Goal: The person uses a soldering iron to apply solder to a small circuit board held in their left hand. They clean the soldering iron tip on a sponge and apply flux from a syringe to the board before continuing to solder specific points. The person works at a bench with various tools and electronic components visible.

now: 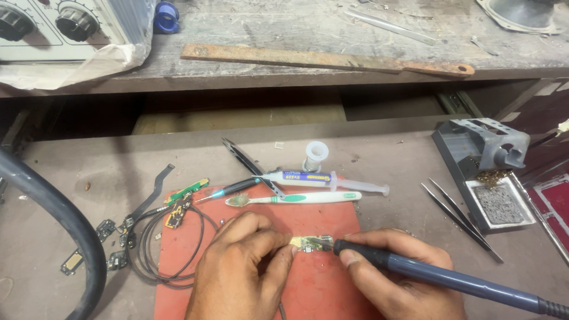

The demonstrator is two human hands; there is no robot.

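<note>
A small gold-coloured circuit board (310, 242) lies on a red work mat (308, 284). My left hand (240, 266) pinches the board's left end with fingertips and holds it down. My right hand (403, 272) grips a blue-handled soldering iron (450, 277), whose tip touches the board's right end. A white toothbrush with a green neck (296, 198) and a flux syringe (320, 179) lie along the mat's far edge.
A grey soldering iron stand (486, 160) with a sponge tray sits at the right, with two tweezers (459, 216) beside it. Black tweezers (249, 166), thin cables (154, 249) and small board pieces (101, 246) lie at left. A rusty file (320, 59) rests on the upper shelf.
</note>
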